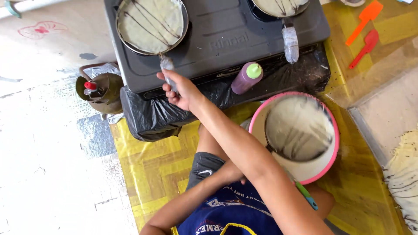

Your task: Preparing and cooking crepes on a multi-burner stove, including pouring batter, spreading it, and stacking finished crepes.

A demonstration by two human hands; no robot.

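The right hand (180, 89) reaches out across the body and wraps its fingers (167, 87) tight around the wrapped handle (167, 69) of the left pan (151, 24). That pan sits on the left burner of the dark stove (226, 39), holding a thin pale round of batter crossed with dark brown streaks. The second pan (281, 6), on the right burner, carries the same pale batter with dark lines, its wrapped handle pointing toward the person. A purple squeeze bottle (246, 78) with a green cap lies on the stove's front edge, just beside the reaching arm. Below it, a pink-rimmed bowl (331, 130) holds pale batter marbled with dark swirls. The left hand (233, 174) is tucked under the right forearm near the lap, and whether it grips anything cannot be told. A green gas canister (100, 91) stands left of the stove.
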